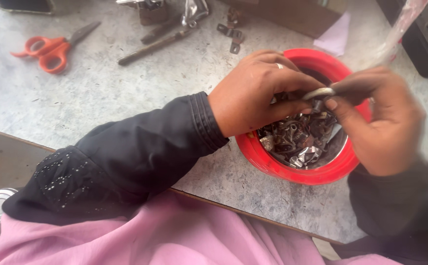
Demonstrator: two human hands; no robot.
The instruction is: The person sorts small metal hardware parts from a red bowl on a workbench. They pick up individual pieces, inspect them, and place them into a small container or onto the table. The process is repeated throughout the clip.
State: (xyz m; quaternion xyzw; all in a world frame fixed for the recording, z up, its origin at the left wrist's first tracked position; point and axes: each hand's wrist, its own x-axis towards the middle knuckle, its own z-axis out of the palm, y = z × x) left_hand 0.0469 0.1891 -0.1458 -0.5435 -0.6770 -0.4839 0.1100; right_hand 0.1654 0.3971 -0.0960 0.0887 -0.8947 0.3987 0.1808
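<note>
Hands meet over the red bowl [272,164], which sits on the grey mottled surface [101,93] and holds a heap of small dark and silvery metal parts [299,140]. The left hand [258,93], a ring on one finger, hangs over the bowl's left rim with its fingers curled inward, their tips pinched on one end of a small curved silvery metal piece [319,92]. The right hand [380,118] comes in over the bowl's right rim, and its thumb and forefinger are pinched on the other end of that same piece. So both grips are closed on it, and the piece is held just above the heap, over the upper middle of the bowl. Black sleeves cover both forearms; pink cloth lies below the bowl, at the near edge of the surface.

Well away to the bowl's upper left lie orange-handled scissors [52,49]. Between them and the bowl, further up, lies a long dark metal rod [152,47], with a few small metal clips [231,33] just above the bowl's rim.
</note>
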